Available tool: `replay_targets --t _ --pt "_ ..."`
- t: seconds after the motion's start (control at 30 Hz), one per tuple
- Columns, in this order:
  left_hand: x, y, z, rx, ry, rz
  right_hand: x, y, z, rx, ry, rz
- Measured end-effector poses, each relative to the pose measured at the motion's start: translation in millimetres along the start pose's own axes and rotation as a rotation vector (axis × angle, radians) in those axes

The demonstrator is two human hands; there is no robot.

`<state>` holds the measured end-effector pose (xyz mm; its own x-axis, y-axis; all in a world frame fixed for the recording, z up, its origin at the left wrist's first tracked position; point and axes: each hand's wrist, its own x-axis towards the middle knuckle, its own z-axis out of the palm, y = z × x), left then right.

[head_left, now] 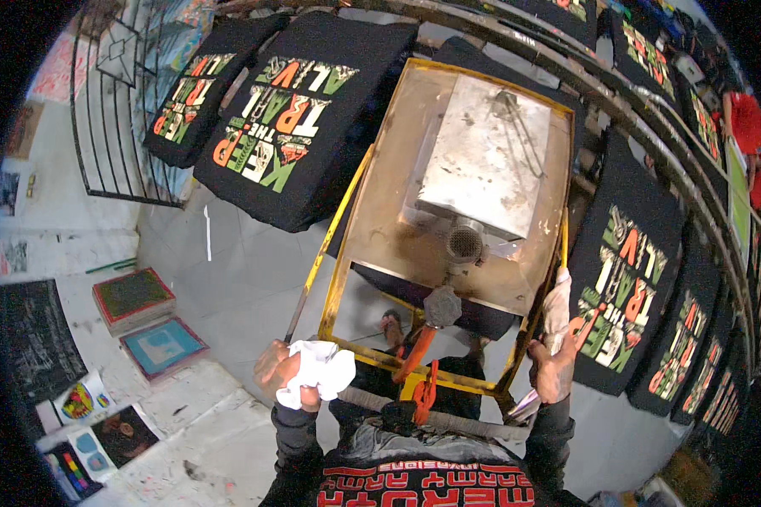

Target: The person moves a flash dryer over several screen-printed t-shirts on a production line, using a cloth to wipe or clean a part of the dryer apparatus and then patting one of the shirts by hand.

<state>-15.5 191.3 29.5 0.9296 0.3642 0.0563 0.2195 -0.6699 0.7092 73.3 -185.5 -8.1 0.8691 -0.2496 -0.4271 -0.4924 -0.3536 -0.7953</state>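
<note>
Black garments with green, orange and white lettering flank a yellow-framed stand between the person's hands. The left hand bunches a white cloth that partly hides it; the right hand is at a wrapped handle, its grip impossible to tell. Red lettering on the person's shirt is cut off below.

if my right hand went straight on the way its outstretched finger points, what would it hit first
Probably the black printed shirt just up and right of the right hand, though this one view leaves the depth between them unclear.
</note>
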Motion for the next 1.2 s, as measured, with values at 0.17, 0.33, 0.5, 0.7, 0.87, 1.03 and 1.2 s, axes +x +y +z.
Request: replay_targets --t 0.17,0.33,0.5,0.7,0.87,1.03,1.2 --pt "16 -63 -37 -0.067 0.06 0.158 -51 12 45 -0.031 0.131 -0.021" --pt "46 -97 -55 -0.108 0.17 0.201 -78 25 85 0.067 0.23 0.013" --pt "61 -149 -93 -0.189 0.139 0.251 -110 21 120 0.059 0.293 0.078" --pt "85 -110 -116 -0.113 0.076 0.135 -133 -1 143 0.042 0.262 0.097" --pt "43 -128 -126 -0.168 0.083 0.076 -134 4 140 -0.094 0.209 0.05" --pt "23 -126 -129 0.068 0.164 0.062 -117 -1 131 -0.062 0.1 -0.023" --pt "23 -134 -133 0.015 0.051 0.147 -92 -33 120 -0.031 0.0 0.037"
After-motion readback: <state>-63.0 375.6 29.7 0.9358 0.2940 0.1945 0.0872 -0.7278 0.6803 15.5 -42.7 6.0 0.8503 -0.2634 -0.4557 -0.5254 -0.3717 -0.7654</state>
